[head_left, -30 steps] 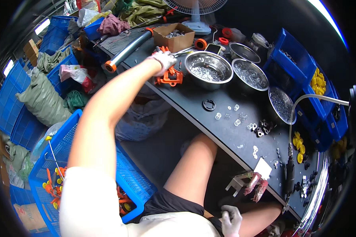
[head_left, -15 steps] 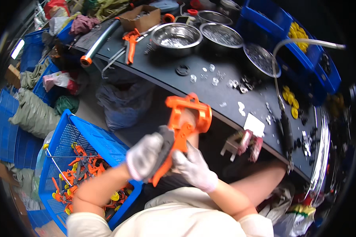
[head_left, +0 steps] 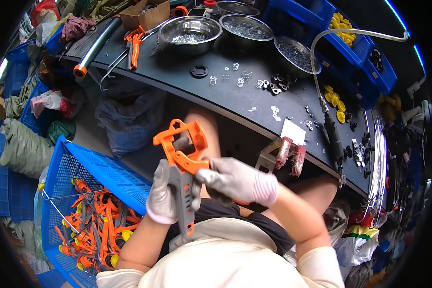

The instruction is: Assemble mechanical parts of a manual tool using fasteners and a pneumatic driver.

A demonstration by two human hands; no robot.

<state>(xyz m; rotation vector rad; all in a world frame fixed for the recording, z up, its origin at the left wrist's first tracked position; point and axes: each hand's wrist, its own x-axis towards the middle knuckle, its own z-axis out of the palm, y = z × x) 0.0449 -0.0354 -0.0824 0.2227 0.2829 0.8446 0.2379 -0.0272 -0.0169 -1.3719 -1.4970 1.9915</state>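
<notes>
Over my lap is an orange caulking gun handle (head_left: 193, 164) with an open frame at its top and a slotted grey grip (head_left: 183, 197) pointing down toward me. My left hand (head_left: 162, 196), in a pale work glove, is closed around that grey grip. From the other side, my gloved right hand (head_left: 240, 180) is closed on the lever side of the same handle, just below the orange frame. A dark part shows under the right hand's fingers; its shape is mostly hidden.
At my left stands a blue basket (head_left: 108, 165) full of orange and grey gun handles. Across the dark workbench (head_left: 177, 84) are steel bowls (head_left: 189, 30) of small metal parts, loose springs and yellow discs (head_left: 340, 104). A powered driver (head_left: 332, 134) hangs from a hose at the right.
The handle has come left and nearer to me, turning so its slotted grey grip shows. My right hand now reaches across it from the right. The whole view has shifted slightly.
</notes>
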